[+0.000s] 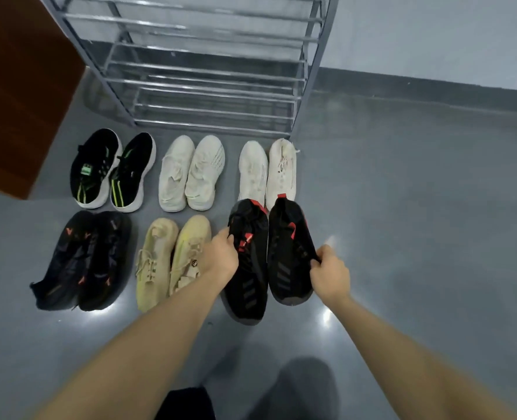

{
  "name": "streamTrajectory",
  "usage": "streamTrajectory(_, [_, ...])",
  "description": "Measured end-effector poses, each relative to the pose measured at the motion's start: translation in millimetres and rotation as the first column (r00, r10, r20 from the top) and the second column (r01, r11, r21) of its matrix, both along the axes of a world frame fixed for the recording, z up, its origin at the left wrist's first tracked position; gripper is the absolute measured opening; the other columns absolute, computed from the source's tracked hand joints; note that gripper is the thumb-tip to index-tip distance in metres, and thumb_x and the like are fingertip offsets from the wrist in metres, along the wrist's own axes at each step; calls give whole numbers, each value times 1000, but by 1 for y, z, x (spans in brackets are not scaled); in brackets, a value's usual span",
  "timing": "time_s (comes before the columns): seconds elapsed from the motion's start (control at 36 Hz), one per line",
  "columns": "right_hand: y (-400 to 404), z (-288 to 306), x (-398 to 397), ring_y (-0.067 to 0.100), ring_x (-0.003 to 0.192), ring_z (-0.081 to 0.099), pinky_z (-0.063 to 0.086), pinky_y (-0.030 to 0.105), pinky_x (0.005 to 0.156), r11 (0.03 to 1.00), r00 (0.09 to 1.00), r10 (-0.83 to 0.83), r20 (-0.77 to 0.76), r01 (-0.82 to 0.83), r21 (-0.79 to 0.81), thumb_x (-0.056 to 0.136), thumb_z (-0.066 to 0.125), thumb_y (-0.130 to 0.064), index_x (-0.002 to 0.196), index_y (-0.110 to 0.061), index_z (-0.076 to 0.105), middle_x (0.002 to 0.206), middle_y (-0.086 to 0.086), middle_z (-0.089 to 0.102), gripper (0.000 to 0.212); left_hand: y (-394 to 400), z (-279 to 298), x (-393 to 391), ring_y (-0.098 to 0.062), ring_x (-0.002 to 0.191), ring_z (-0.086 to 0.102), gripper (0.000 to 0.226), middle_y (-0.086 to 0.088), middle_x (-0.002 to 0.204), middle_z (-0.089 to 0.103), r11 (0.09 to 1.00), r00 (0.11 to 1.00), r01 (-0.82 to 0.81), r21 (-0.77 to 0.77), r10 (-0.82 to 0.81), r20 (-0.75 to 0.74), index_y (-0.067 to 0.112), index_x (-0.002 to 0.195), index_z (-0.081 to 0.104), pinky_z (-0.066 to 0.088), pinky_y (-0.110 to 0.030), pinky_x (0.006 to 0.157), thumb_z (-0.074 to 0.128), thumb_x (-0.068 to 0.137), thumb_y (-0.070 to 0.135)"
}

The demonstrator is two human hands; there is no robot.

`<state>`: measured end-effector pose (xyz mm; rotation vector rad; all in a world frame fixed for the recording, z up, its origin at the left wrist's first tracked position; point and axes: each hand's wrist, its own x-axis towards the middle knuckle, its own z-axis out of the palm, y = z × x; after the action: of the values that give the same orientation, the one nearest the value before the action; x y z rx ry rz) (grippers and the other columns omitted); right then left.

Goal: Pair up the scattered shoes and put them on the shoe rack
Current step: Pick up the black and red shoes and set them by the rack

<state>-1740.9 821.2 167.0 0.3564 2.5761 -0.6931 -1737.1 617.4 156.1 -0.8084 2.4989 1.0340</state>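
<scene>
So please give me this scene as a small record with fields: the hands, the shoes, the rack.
left hand: grips left black-and-red shoe at its side
right hand: grips right black-and-red shoe at its side
pairs on floor: black-green, cream, white, dark with orange marks, yellowish
shoe rack: metal bars, no shoes seen on it
task stage: shoes paired, none racked yet

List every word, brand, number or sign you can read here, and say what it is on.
No readable text anywhere.
Black and red shoes: grey slanted stripes on the sides, no letters.
Green tag on the black and green shoe: too blurred to read.
Small round mark on the yellow shoe: too small to read.
</scene>
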Motion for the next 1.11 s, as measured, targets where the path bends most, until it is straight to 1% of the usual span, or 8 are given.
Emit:
streamTrajectory(0.19, [2, -114, 8, 32, 74, 50, 35, 34, 59, 997, 999, -33, -1, 33, -75, 91, 40, -7, 90, -9, 41, 77, 10, 55, 3, 2, -111, -1, -32, 103, 59, 37, -9, 109, 67, 995, 998, 63, -79, -62, 11, 23, 133, 49, 45, -45, 92, 28, 103, 24])
streamTrajectory(0.39, [0, -181, 25, 37, 77, 56, 40, 39, 61, 997, 999, -51, 12, 52, -58, 91, 38, -6, 97, -8, 40, 81, 15, 58, 7, 4, -170, 5, -35, 97, 60, 38, -14, 102, 68, 994, 1000, 14, -110, -16, -17, 21, 136, 47, 49, -43, 82, 29, 103, 23])
streamTrajectory(0.53, [-2, -193, 30, 36, 81, 60, 49, 43, 67, 998, 1000, -31, -6, 30, -58, 87, 38, -4, 120, -18, 41, 90, 13, 65, 37, 3, -184, 13, -36, 99, 59, 36, -16, 104, 66, 993, 998, 14, -117, -20, -53, 19, 131, 50, 45, -40, 79, 29, 103, 18])
streamTrajectory(0.61, [0, -196, 33, 39, 81, 59, 50, 45, 70, 999, 998, -14, -58, 11, -53, 86, 39, -2, 120, -17, 44, 91, 15, 65, 38, 2, -188, 14, -37, 97, 58, 33, -17, 104, 62, 990, 997, 14, -141, -24, -69, 14, 125, 53, 43, -39, 76, 30, 102, 16])
streamTrajectory(0.69, [-1, -202, 37, 38, 84, 58, 50, 43, 72, 997, 997, -21, -72, 15, -81, 87, 39, -2, 122, -18, 46, 93, 13, 66, 40, 2, -190, 13, -38, 92, 55, 28, -19, 118, 45, 985, 998, 56, -165, -61, -22, 5, 121, 50, 42, -41, 82, 32, 99, 8])
streamTrajectory(0.78, [-5, -208, 42, 37, 88, 59, 48, 39, 71, 997, 999, -15, -44, 12, -80, 91, 39, -5, 127, -19, 44, 97, 15, 65, 39, 4, -191, 13, -36, 106, 53, 36, -20, 129, 38, 975, 989, 139, -174, -128, 72, -1, 131, 38, 44, -39, 89, 39, 95, -1])
streamTrajectory(0.92, [-7, -210, 42, 31, 86, 58, 48, 37, 77, 995, 999, -24, -44, 19, -94, 93, 40, -5, 127, -13, 49, 118, 11, 46, 36, 11, -189, 17, -36, 128, 36, 54, -18, 139, 33, 954, 979, 186, -237, -159, 129, -1, 144, 20, 40, -40, 97, 42, 98, 15])
streamTrajectory(1.11, [-13, -189, 34, 31, 108, 50, 49, 43, 84, 1000, 1000, 5, -4, -6, -12, 92, 43, -12, 127, -13, 48, 122, 9, 42, 36, 21, -167, 23, -33, 123, 36, 53, -18, 135, 35, 901, 962, 273, -339, -255, 97, 3, 139, 27, 38, -36, 96, 48, 94, 21])
